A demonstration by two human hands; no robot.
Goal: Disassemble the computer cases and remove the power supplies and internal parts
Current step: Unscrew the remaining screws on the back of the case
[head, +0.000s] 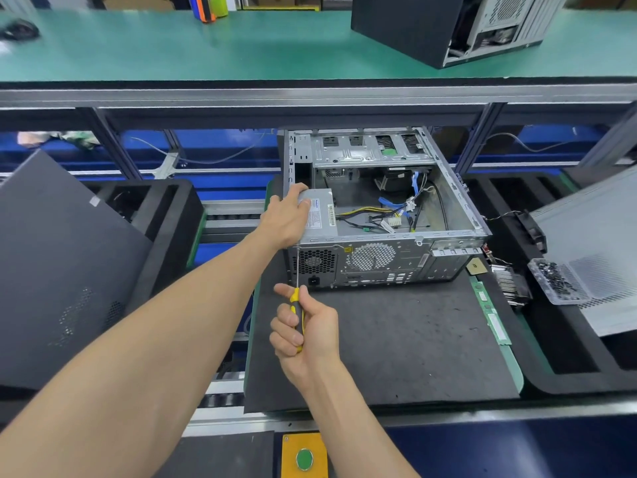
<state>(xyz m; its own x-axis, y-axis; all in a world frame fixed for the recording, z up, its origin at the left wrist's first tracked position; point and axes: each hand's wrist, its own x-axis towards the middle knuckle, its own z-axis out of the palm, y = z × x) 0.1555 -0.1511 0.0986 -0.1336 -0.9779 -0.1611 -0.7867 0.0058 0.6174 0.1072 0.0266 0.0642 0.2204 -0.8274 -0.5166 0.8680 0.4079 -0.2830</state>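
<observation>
An open grey computer case (458,201) lies on its side on a dark mat (396,339), rear panel toward me. Its silver power supply (322,219) sits in the near left corner, with loose yellow, black and blue cables (389,212) beside it. My left hand (287,215) grips the top left edge of the power supply. My right hand (306,329) holds a yellow-handled screwdriver (296,305) upright, its thin shaft reaching up to the case's rear top left corner.
A dark side panel (62,263) leans at the left over a black foam tray (165,215). At the right lie a perforated metal panel (593,250), a clear box of screws (555,281), a heatsink (510,284) and memory sticks (493,315). Another case (448,25) stands on the green shelf.
</observation>
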